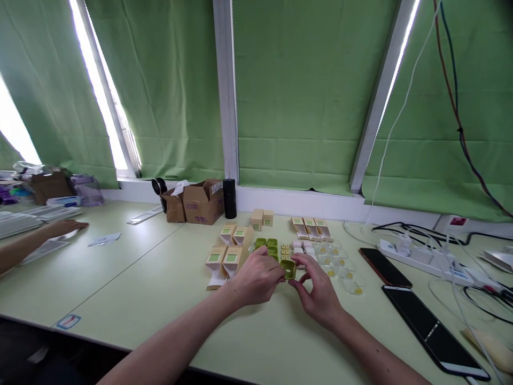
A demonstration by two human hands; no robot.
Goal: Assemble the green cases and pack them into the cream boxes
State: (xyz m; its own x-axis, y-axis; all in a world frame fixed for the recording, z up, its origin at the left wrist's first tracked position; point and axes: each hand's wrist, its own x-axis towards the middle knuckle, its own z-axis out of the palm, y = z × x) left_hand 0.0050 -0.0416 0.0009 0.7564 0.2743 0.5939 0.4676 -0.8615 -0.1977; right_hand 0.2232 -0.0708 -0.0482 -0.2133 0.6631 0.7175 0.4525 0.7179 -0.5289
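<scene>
My left hand (258,275) and my right hand (319,299) meet over the table around a small olive-green square cup (287,270). Left fingers are closed at its left side, while the right thumb and fingers grip its right side. Its hollow faces up toward me. Just behind lie more green cups (272,242) and small pale yellow pieces (285,249). White-pink blocks (303,245) and clear domed pieces with yellow centres (330,271) sit on the right. Beige boxes with green windows (232,256) stand left of my left hand, some with flaps open.
Beige boxes (310,229) stand farther back. Two phones (385,266) (435,331) and a power strip (425,259) with cables lie at the right. Cardboard boxes (203,203) and a black cylinder (230,199) line the back. Another person's hand (66,228) rests at far left.
</scene>
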